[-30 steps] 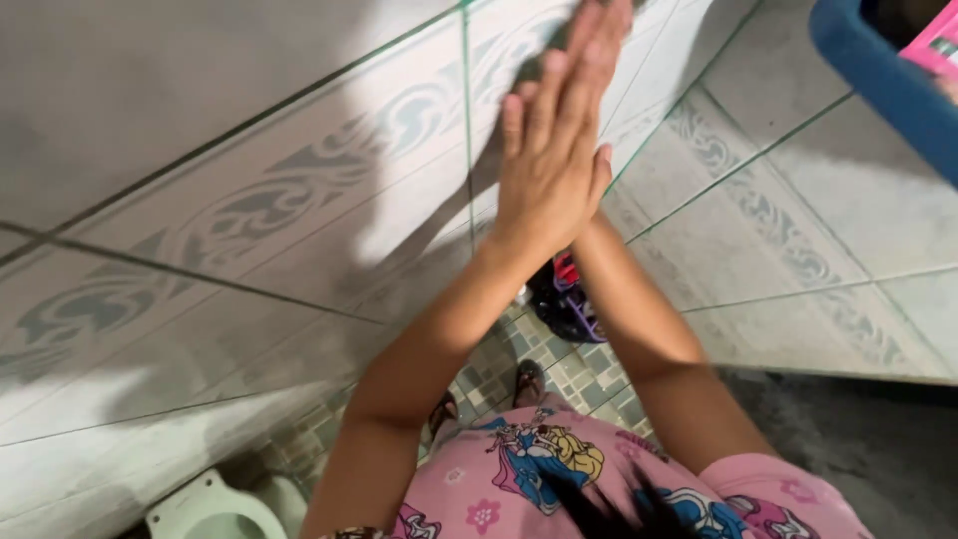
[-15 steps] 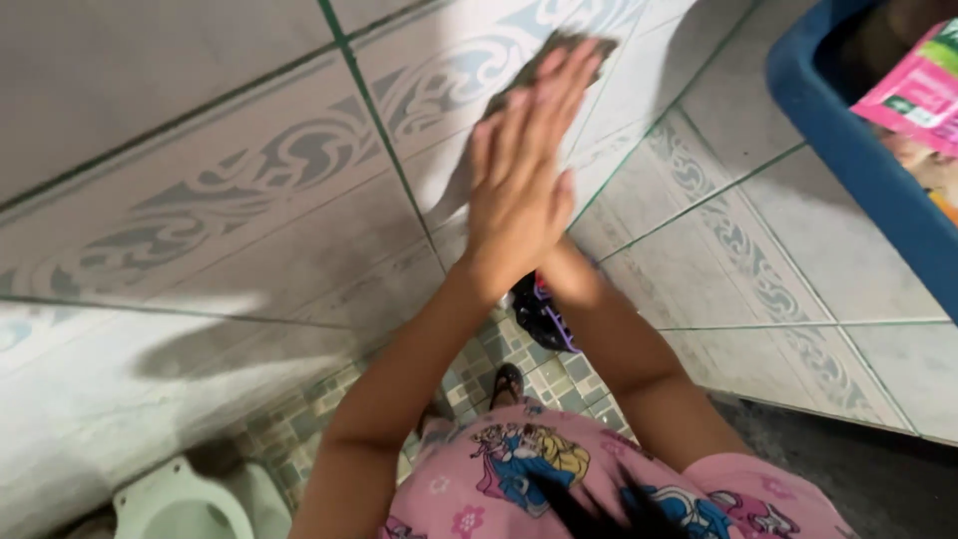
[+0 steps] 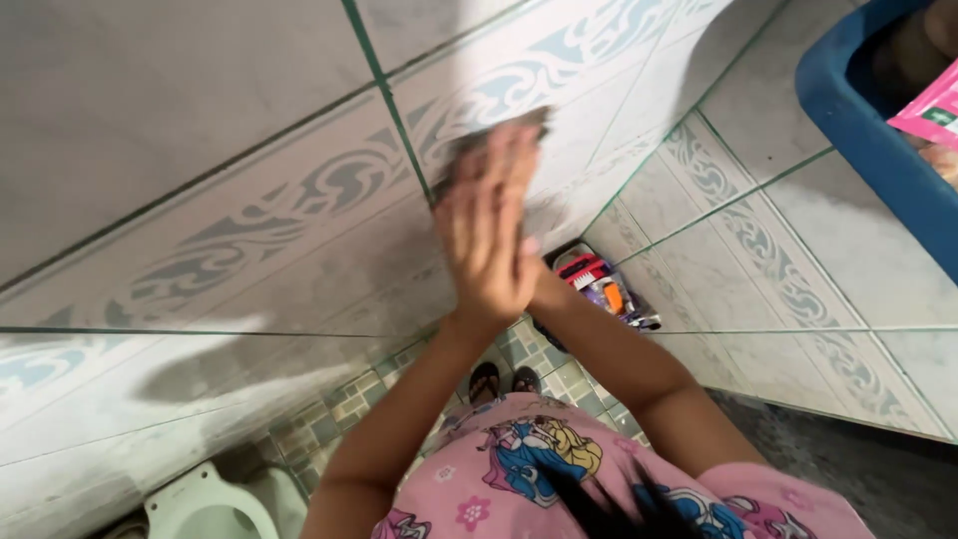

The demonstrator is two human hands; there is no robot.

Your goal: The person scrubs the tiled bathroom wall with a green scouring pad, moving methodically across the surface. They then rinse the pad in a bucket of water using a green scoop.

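Under left hand: scrubbing pad

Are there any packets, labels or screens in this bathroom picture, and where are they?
Pink packet: upper right, inside the blue tub; flat, pink with a small green patch.
Floor basket of small items: in the corner by the wall; red, orange and purple, too small to tell apart.
No screens or signs.

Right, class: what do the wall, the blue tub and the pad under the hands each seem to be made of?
Wall: glazed ceramic tile by the look, glossy, with green grout lines and a printed scroll border.
Blue tub: probably moulded plastic, with a smooth, thick rounded rim.
Pad under the left hand: dark and blurred; perhaps a scouring sponge or cloth, but the look leaves it open.
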